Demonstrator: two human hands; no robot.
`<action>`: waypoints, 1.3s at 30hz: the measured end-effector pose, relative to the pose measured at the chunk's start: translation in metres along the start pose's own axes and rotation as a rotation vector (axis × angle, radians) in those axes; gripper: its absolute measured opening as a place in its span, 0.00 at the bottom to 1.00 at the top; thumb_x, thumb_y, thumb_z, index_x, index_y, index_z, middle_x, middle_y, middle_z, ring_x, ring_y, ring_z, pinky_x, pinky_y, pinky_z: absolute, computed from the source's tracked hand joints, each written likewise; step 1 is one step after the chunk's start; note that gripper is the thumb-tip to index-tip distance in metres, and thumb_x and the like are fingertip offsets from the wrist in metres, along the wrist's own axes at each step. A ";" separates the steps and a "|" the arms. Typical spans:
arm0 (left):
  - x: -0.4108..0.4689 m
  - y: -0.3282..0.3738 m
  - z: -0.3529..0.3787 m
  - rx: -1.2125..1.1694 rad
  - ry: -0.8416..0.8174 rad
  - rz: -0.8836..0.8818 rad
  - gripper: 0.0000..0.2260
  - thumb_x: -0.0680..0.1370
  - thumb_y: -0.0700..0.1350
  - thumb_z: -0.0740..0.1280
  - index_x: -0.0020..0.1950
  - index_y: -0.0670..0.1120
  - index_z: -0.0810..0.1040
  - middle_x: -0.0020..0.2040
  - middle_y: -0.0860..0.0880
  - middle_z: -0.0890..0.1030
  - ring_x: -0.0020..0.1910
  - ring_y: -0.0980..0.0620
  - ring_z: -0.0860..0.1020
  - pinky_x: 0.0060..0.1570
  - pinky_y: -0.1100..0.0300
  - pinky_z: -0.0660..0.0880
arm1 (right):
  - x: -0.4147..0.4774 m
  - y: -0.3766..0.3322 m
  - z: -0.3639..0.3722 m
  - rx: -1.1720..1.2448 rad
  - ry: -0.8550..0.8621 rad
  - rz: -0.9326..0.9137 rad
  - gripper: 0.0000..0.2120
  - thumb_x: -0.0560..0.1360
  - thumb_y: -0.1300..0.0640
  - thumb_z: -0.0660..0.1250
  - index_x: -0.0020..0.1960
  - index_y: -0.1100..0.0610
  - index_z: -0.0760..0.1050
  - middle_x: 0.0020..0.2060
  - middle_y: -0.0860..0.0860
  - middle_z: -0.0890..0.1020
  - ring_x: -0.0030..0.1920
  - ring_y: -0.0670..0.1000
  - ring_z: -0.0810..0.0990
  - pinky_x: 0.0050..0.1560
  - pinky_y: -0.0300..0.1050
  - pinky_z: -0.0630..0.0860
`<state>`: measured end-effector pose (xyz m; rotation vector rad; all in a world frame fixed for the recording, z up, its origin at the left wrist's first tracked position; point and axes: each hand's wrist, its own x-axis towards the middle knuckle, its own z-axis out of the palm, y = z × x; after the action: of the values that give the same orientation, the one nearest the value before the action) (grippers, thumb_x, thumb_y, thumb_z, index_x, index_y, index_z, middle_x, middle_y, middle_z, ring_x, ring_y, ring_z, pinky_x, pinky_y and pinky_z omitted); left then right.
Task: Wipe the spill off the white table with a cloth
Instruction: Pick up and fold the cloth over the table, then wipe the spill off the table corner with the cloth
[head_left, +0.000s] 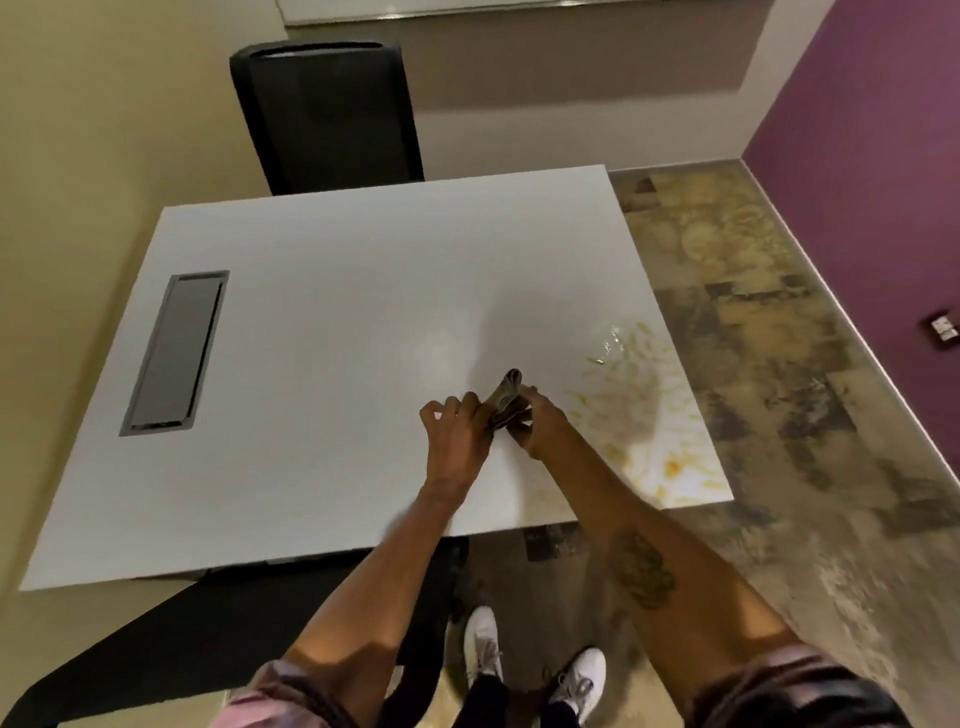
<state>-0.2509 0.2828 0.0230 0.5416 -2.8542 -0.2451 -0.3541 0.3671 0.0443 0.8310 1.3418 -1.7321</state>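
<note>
A white table fills the middle of the head view. Its near right corner carries a yellowish-orange spill with streaks and a clear wet patch at the far end. A small dark patterned cloth, folded or bunched, sits just left of the spill. My left hand and my right hand both grip the cloth from either side, low over the tabletop. The hands hide most of the cloth.
A grey rectangular cable hatch is set into the table's left part. A black chair stands at the far edge. Another dark chair sits under the near edge. My white shoes stand on patterned floor beside a purple wall.
</note>
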 end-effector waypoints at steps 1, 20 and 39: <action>0.000 0.011 0.006 -0.014 0.012 0.043 0.08 0.70 0.37 0.77 0.47 0.47 0.86 0.37 0.48 0.79 0.36 0.45 0.78 0.47 0.47 0.72 | -0.002 -0.005 -0.012 0.004 0.038 0.027 0.24 0.78 0.59 0.68 0.71 0.64 0.67 0.66 0.62 0.75 0.66 0.59 0.77 0.67 0.50 0.75; 0.007 0.104 0.066 -0.238 -0.353 0.295 0.13 0.80 0.41 0.71 0.64 0.46 0.83 0.59 0.48 0.84 0.58 0.45 0.83 0.61 0.52 0.76 | 0.018 -0.048 -0.240 -0.577 0.908 -0.543 0.16 0.76 0.49 0.70 0.55 0.61 0.80 0.48 0.62 0.83 0.45 0.61 0.82 0.46 0.53 0.80; 0.045 0.015 0.127 -0.181 -0.421 0.079 0.41 0.80 0.67 0.33 0.81 0.46 0.65 0.80 0.46 0.66 0.82 0.41 0.59 0.79 0.44 0.57 | 0.089 -0.036 -0.233 -1.135 0.840 -0.577 0.25 0.77 0.50 0.67 0.65 0.64 0.66 0.57 0.61 0.77 0.54 0.62 0.81 0.50 0.51 0.79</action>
<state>-0.3288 0.2948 -0.0875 0.3765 -3.1975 -0.6678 -0.4201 0.5822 -0.0687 0.4751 2.9024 -0.5968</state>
